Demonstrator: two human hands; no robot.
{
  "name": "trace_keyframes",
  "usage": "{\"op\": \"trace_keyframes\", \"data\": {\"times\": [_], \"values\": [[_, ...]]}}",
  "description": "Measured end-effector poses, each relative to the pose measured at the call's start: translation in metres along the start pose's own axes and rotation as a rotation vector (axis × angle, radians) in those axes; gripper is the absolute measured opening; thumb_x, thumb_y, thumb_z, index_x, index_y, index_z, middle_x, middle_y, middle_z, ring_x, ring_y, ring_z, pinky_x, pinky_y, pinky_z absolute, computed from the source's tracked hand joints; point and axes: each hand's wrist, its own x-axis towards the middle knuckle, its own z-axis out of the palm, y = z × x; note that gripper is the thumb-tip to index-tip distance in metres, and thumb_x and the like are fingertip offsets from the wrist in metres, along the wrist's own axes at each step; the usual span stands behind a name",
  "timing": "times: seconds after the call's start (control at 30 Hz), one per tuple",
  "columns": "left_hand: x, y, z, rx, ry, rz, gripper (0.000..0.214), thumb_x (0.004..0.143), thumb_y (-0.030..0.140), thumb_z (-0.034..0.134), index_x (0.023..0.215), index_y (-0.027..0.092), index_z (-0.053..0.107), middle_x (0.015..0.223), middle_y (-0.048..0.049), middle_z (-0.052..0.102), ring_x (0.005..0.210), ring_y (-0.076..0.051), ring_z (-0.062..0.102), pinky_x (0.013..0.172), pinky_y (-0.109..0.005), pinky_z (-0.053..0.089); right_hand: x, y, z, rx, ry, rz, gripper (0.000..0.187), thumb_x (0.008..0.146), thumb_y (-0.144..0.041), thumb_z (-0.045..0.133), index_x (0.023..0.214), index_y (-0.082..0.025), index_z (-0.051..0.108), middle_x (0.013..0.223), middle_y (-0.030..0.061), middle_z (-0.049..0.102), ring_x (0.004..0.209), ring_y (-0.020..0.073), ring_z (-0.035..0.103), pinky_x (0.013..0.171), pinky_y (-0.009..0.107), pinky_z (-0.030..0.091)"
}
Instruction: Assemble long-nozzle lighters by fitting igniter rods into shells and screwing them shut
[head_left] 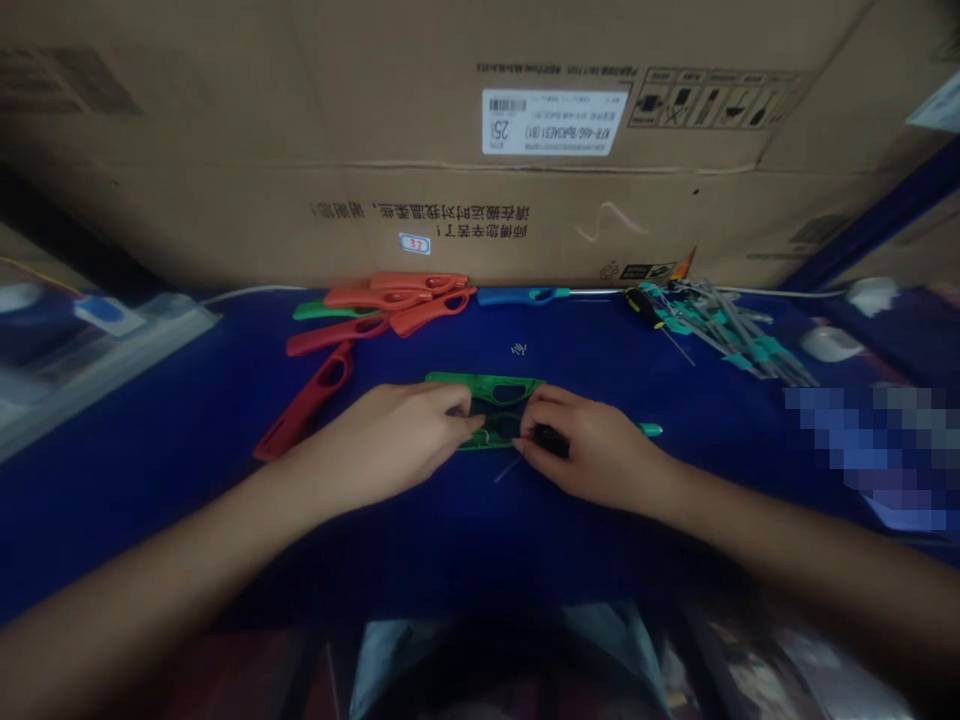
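Two green lighter shell halves (480,381) lie in front of me on the blue work surface, one behind the other, hollow sides up. My left hand (420,430) is closed, with thumb and index finger pinching at the left part of the nearer half. My right hand (592,440) is closed at the right end of the shells. A black screwdriver handle (551,440) shows in its palm, and a thin shaft points down and left from it. What its fingertips touch is partly hidden. Past that hand a teal tip (651,430) sticks out.
Orange and red lighter shells (311,395) lie at the left. A blue lighter (517,296) rests by the cardboard wall (420,120). Small metal pieces (518,349) lie behind the shells. At the right are a black-and-yellow screwdriver (643,306) and piled teal lighter cores (739,345).
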Motion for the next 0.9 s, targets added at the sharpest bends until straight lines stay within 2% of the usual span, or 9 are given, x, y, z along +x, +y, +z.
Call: {"op": "trace_keyframes", "data": {"times": [0.13,0.23,0.37,0.47,0.57,0.63,0.77,0.9], "values": [[0.003,0.0,0.004,-0.019,-0.017,-0.023,0.029,0.103,0.027,0.047,0.102,0.025,0.075,0.097,-0.0022,0.067,0.076,-0.016,0.066,0.063,-0.028,0.048,0.0,0.001,0.0,-0.013,0.007,0.009,0.007,0.091,-0.027,0.059,0.089,-0.021,0.062,0.097,0.0011,0.064,0.072,0.0124,0.059,0.064,0.026,0.04],[0.001,0.003,0.002,-0.028,-0.05,-0.043,0.029,0.103,0.03,0.046,0.107,0.025,0.075,0.1,-0.0032,0.065,0.078,-0.017,0.067,0.066,-0.03,0.051,0.0,0.001,0.001,-0.016,0.011,0.004,0.007,0.091,-0.026,0.058,0.089,-0.021,0.062,0.097,0.0009,0.064,0.073,0.0127,0.06,0.065,0.026,0.041],[-0.006,0.011,-0.001,0.008,-0.075,-0.061,0.034,0.101,0.032,0.049,0.128,0.023,0.067,0.108,-0.0086,0.062,0.09,-0.023,0.067,0.076,-0.036,0.055,0.0,0.001,0.0,-0.024,0.008,0.012,0.007,0.091,-0.026,0.059,0.088,-0.021,0.062,0.098,0.0003,0.064,0.071,0.0117,0.059,0.064,0.026,0.04],[-0.011,0.014,0.001,0.036,-0.04,-0.052,0.037,0.1,0.03,0.051,0.135,0.022,0.062,0.116,-0.0122,0.06,0.104,-0.029,0.063,0.087,-0.043,0.054,0.0,0.0,0.0,-0.029,0.009,0.009,0.007,0.09,-0.027,0.059,0.088,-0.021,0.062,0.098,0.0005,0.064,0.072,0.0122,0.059,0.065,0.026,0.04],[-0.011,0.013,0.004,0.041,-0.008,-0.033,0.036,0.1,0.023,0.05,0.134,0.022,0.062,0.118,-0.0128,0.06,0.111,-0.031,0.059,0.091,-0.046,0.052,0.0,0.001,-0.001,-0.035,0.007,0.012,0.006,0.089,-0.027,0.061,0.088,-0.021,0.061,0.098,0.0006,0.063,0.073,0.0123,0.059,0.065,0.026,0.04],[-0.008,0.012,0.005,0.014,-0.015,-0.021,0.034,0.099,0.02,0.051,0.131,0.022,0.064,0.115,-0.0114,0.062,0.109,-0.03,0.06,0.092,-0.046,0.052,0.0,0.001,-0.002,-0.034,0.007,0.011,0.005,0.089,-0.026,0.062,0.089,-0.021,0.061,0.097,0.0004,0.063,0.073,0.0123,0.059,0.065,0.026,0.04],[0.0,0.013,0.007,-0.116,-0.024,-0.038,0.031,0.099,0.019,0.053,0.126,0.021,0.067,0.109,-0.0085,0.065,0.098,-0.024,0.065,0.089,-0.04,0.055,0.001,0.004,-0.004,-0.064,0.03,0.027,0.007,0.091,-0.027,0.06,0.087,-0.021,0.062,0.091,-0.0002,0.064,0.071,0.0123,0.058,0.063,0.026,0.039],[0.004,0.017,0.011,-0.197,0.008,-0.078,0.028,0.099,0.021,0.056,0.124,0.019,0.068,0.112,-0.0079,0.066,0.101,-0.023,0.067,0.091,-0.038,0.056,0.004,0.007,-0.002,-0.11,0.039,0.043,0.011,0.093,-0.026,0.058,0.087,-0.021,0.065,0.088,0.0,0.065,0.071,0.013,0.059,0.062,0.026,0.038]]}}
